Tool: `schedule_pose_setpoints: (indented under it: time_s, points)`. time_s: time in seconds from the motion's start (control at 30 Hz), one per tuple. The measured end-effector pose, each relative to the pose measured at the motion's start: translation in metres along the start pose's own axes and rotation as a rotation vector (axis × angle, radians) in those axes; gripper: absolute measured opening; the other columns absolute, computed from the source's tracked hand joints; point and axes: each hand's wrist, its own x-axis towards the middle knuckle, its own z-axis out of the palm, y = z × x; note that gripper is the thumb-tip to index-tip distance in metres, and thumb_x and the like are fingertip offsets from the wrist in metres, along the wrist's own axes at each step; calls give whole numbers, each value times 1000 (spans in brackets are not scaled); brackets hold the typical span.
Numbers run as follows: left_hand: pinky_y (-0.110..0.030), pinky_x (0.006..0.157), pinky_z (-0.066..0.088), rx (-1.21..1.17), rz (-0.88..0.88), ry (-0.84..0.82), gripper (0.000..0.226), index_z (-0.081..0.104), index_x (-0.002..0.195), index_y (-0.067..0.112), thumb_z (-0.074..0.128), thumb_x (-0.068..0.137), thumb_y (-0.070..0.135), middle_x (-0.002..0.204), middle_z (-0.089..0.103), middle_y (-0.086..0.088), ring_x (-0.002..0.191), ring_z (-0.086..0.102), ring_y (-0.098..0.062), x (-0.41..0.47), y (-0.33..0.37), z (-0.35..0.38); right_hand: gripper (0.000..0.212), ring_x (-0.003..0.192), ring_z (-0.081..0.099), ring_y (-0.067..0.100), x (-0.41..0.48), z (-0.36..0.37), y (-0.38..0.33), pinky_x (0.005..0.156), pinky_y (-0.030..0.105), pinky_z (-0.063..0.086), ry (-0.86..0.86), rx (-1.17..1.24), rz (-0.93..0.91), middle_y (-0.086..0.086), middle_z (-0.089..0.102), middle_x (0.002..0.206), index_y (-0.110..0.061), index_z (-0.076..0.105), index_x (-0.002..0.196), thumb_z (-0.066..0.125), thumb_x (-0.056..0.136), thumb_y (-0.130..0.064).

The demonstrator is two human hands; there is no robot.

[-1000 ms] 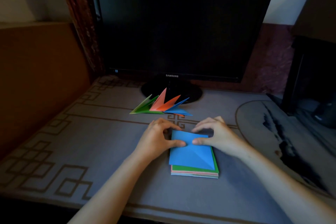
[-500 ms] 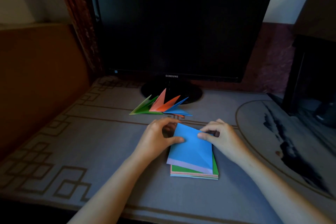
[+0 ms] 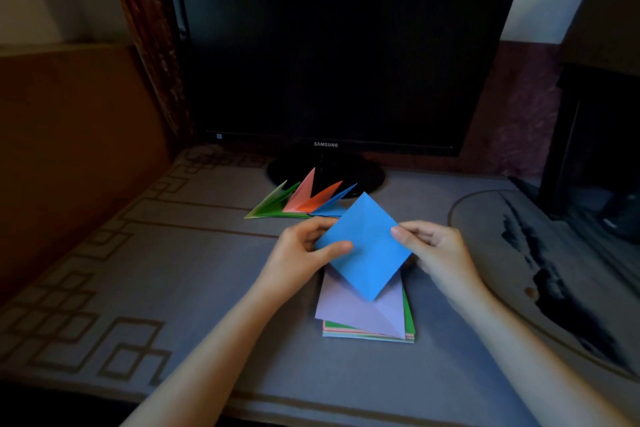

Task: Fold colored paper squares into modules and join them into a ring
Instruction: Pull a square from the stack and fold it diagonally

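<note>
The blue sheet (image 3: 363, 246) lay flat on the stack (image 3: 367, 322) a second ago. Now it is lifted just above the stack and turned like a diamond. The left hand (image 3: 301, 253) pinches its left corner and the right hand (image 3: 436, 250) its right corner (thumbs on top). I judge that a new module begins; the finished modules (image 3: 301, 201) wait behind on the surface (image 3: 173, 288).

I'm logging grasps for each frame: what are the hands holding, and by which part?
The blue paper square: left hand pinches its left corner, right hand its right corner.
</note>
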Motion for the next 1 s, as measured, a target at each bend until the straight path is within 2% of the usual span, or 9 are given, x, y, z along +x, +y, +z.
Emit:
schedule_pose_setpoints:
  time_s: [0.1, 0.2, 0.27, 0.33, 0.4, 0.53, 0.73, 0.9, 1.0]
  points:
    - [-24, 65, 57, -79, -55, -9, 24, 65, 103, 12, 68, 81, 3, 95, 72, 0, 84, 70, -12, -1, 1, 0, 9, 46, 39, 9, 2, -1, 4, 39, 14, 23, 15, -4, 44, -5, 68, 66, -7, 70, 89, 61, 87, -7]
    - [-24, 57, 57, -183, -94, 19, 21, 64, 105, 6, 63, 84, 2, 87, 72, -2, 75, 70, -13, 0, 2, -3, 22, 60, 54, 4, 1, -1, 3, 44, 15, 36, -49, -52, -8, -9, 72, 83, -12, 67, 108, 60, 88, -14]
    - [-21, 56, 56, -242, -129, 45, 20, 64, 105, 5, 62, 85, 1, 86, 72, -3, 72, 69, -12, 0, 3, -4, 36, 89, 62, -1, 1, -4, 1, 66, 11, 46, -150, -45, -81, -7, 69, 106, -21, 59, 120, 61, 85, -24]
    - [-19, 55, 55, -289, -157, 53, 19, 65, 103, 7, 61, 85, 1, 85, 73, -2, 72, 69, -11, 1, 4, -5, 51, 118, 51, 1, 0, -9, -1, 90, 11, 41, -291, -68, -162, -2, 56, 128, -25, 58, 124, 72, 76, -36]
    - [-18, 55, 54, -311, -180, 47, 17, 65, 100, 10, 60, 86, 2, 83, 73, 0, 70, 69, -10, 2, 4, -5, 55, 127, 41, 1, 0, -12, 0, 102, 12, 31, -393, -208, -200, -6, 47, 134, -28, 64, 118, 81, 67, -34]
    - [-17, 58, 54, -321, -214, -3, 18, 64, 104, 6, 58, 88, 3, 84, 74, 1, 75, 70, -12, 1, 4, -4, 29, 112, 54, 7, 2, -4, 6, 97, 18, 40, -282, -262, -216, 1, 56, 120, -20, 75, 91, 79, 65, -7]
    - [-21, 68, 56, -400, -248, -81, 36, 60, 111, 5, 57, 85, 30, 108, 70, -8, 92, 70, -24, -2, 10, 2, 6, 65, 57, 11, 6, 2, 11, 59, 27, 49, -71, -61, -151, 1, 65, 77, -8, 70, 72, 74, 70, -11]
    - [-27, 76, 57, -178, -189, -38, 37, 67, 98, 8, 81, 66, 19, 97, 73, -10, 87, 70, -21, -4, 7, 4, 33, 57, 61, 18, 4, 7, 7, 48, 26, 46, -41, 6, -116, 4, 61, 67, -17, 58, 92, 72, 74, 6]
    - [-25, 62, 58, -104, -148, 13, 20, 65, 84, 5, 77, 69, -1, 77, 73, -6, 69, 71, -17, -2, 2, 5, 41, 58, 61, 18, 3, 9, 5, 44, 23, 45, -80, 37, -66, 0, 55, 63, -19, 55, 96, 72, 72, 8]
